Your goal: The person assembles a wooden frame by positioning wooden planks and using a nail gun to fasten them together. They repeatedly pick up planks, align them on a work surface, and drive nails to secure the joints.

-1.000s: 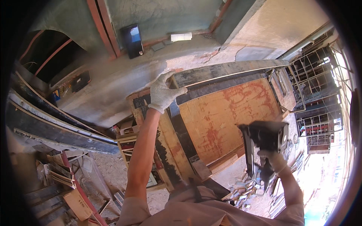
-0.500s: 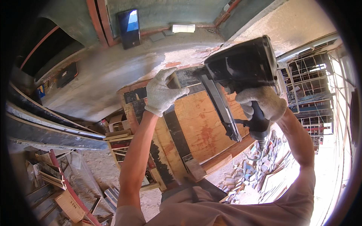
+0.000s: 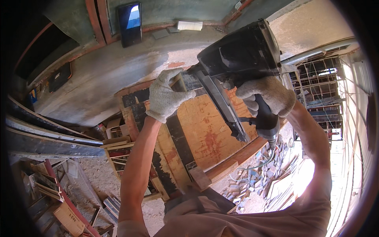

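Note:
My right hand [image 3: 270, 96], in a light knitted glove, is wrapped round the handle of a black nail gun [image 3: 239, 51]. The gun's long grey magazine [image 3: 223, 106] slants down toward me, and a hose joins the handle's lower end. Its nose is close beside the fingers of my gloved left hand [image 3: 167, 94]; whether it touches wood there is hard to tell. My left thumb and fingers curve round a small wooden piece [image 3: 179, 85] at the far end of a wooden panel [image 3: 201, 128]. Dark and pale strips of wood border this orange-brown panel.
Wood offcuts [image 3: 256, 181] are heaped on the floor at the right, near the air hose [image 3: 252, 170]. A dark phone-like slab [image 3: 129, 25] leans at the back beside a pale strip stack [image 3: 189, 25]. A cardboard box [image 3: 69, 219] and timber lie lower left; wire racks [image 3: 319, 94] stand right.
The nail gun and my right hand have moved left, bringing the nose closer to my left hand. My left hand keeps its place at the wooden piece. The view has shifted slightly.

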{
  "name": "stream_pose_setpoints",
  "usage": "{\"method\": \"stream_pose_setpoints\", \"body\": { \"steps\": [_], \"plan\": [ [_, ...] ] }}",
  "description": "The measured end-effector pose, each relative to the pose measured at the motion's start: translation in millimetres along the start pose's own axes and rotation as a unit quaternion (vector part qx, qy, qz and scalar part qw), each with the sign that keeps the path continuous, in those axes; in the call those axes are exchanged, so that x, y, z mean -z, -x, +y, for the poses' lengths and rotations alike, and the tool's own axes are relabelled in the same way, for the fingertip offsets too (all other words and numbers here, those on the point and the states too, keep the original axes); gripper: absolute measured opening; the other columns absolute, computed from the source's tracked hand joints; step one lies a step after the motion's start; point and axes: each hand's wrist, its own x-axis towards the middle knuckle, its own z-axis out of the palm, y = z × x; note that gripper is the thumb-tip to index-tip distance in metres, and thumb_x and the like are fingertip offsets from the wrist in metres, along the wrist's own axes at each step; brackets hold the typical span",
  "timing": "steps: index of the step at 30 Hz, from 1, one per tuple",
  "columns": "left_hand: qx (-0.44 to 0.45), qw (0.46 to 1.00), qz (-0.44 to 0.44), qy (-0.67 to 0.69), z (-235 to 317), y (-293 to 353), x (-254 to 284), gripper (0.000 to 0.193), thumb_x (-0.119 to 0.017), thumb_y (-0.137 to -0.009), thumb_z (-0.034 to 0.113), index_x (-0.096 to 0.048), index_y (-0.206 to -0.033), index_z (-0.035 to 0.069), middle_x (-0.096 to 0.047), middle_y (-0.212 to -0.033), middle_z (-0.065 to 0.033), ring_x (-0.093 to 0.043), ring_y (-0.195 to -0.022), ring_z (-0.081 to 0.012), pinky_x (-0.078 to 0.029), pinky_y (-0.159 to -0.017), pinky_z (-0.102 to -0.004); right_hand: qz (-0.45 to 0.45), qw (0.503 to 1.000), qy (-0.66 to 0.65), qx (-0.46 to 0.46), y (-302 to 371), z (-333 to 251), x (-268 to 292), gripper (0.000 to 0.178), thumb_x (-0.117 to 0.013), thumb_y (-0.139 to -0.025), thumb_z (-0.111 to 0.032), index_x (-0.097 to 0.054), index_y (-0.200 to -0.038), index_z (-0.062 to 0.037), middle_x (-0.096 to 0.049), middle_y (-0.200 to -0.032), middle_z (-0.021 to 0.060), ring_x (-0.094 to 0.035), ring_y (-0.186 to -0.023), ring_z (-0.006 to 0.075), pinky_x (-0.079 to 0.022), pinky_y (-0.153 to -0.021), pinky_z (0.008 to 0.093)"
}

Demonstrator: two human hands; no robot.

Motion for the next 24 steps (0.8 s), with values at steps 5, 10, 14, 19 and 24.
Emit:
{"method": "stream_pose_setpoints", "body": {
  "steps": [5,10,14,19,24],
  "plan": [
    [-0.013,0.999,0.011,0.044,-4.4,1.0,-1.8,0.069,-0.097,-0.059,0.017,-0.069,-0.121,0.008,-0.071,-0.114,-0.0040,-0.067,-0.104,-0.0179,-0.053,-0.095,-0.0324,0.011,0.999,0.007,-0.050,-2.7,-5.8,-3.5,0.021,-0.068,-0.090,-0.009,-0.069,-0.110,-0.0021,-0.051,-0.065,-0.0027,-0.053,-0.052,0.0088,-0.044,-0.047,0.0258],
    [-0.015,0.999,0.003,0.033,-5.5,0.6,-7.2,0.070,-0.097,-0.059,0.017,-0.068,-0.122,0.007,-0.071,-0.115,-0.0048,-0.067,-0.104,-0.0173,-0.053,-0.096,-0.0323,-0.005,0.999,0.014,-0.035,-0.1,2.9,6.6,0.019,-0.069,-0.089,-0.010,-0.069,-0.107,-0.0012,-0.051,-0.064,-0.0026,-0.053,-0.052,0.0095,-0.045,-0.047,0.0264],
    [0.007,0.998,-0.001,0.056,-9.9,0.9,-3.0,0.073,-0.098,-0.059,0.019,-0.065,-0.124,0.007,-0.071,-0.116,-0.0059,-0.068,-0.105,-0.0190,-0.054,-0.097,-0.0337,0.040,0.996,0.010,-0.083,0.2,-14.5,-3.5,0.019,-0.068,-0.089,-0.008,-0.068,-0.106,0.0006,-0.052,-0.065,-0.0008,-0.054,-0.051,0.0109,-0.048,-0.047,0.0272],
    [-0.011,0.999,-0.028,-0.036,-4.3,-4.6,-2.8,0.077,-0.098,-0.060,0.020,-0.060,-0.127,0.009,-0.067,-0.123,-0.0080,-0.065,-0.112,-0.0227,-0.051,-0.102,-0.0365,0.051,0.995,0.008,-0.080,4.1,-17.1,4.5,0.027,-0.068,-0.088,-0.009,-0.067,-0.111,0.0055,-0.053,-0.064,0.0018,-0.055,-0.049,0.0119,-0.050,-0.046,0.0268],
    [-0.123,0.985,-0.035,-0.117,-8.0,-17.5,-3.8,0.076,-0.097,-0.061,0.019,-0.060,-0.127,0.009,-0.062,-0.131,-0.0090,-0.060,-0.119,-0.0202,-0.048,-0.104,-0.0351,0.046,0.995,-0.018,-0.090,0.0,-12.3,4.4,0.018,-0.074,-0.087,-0.013,-0.070,-0.099,-0.0008,-0.050,-0.063,-0.0016,-0.053,-0.050,0.0113,-0.050,-0.048,0.0295]
  ]
}}
